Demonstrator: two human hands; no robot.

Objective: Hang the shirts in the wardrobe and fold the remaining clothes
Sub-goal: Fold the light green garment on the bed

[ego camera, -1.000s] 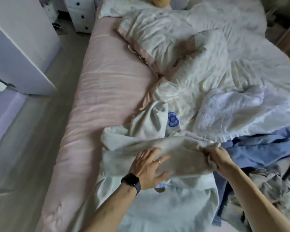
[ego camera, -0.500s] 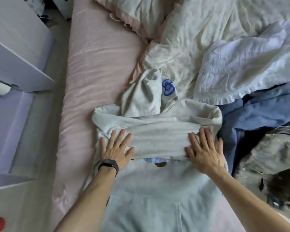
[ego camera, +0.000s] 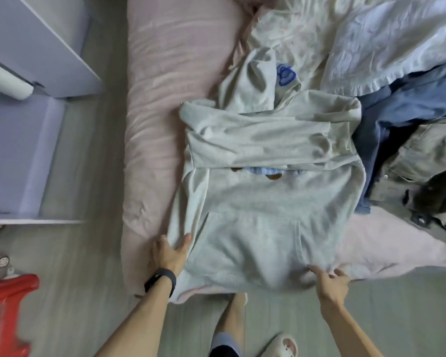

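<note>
The grey hoodie (ego camera: 268, 202) lies front up on the pink bed (ego camera: 165, 73), sleeves folded across its chest, hood toward the rumpled white duvet (ego camera: 384, 39). My left hand (ego camera: 170, 249) grips its lower left edge, thumb on top of the fabric, and my right hand (ego camera: 328, 279) pinches the hem at the lower right corner with curled fingers. A blue garment (ego camera: 410, 106) and an olive jacket (ego camera: 422, 155) lie heaped just beside it on my right.
</note>
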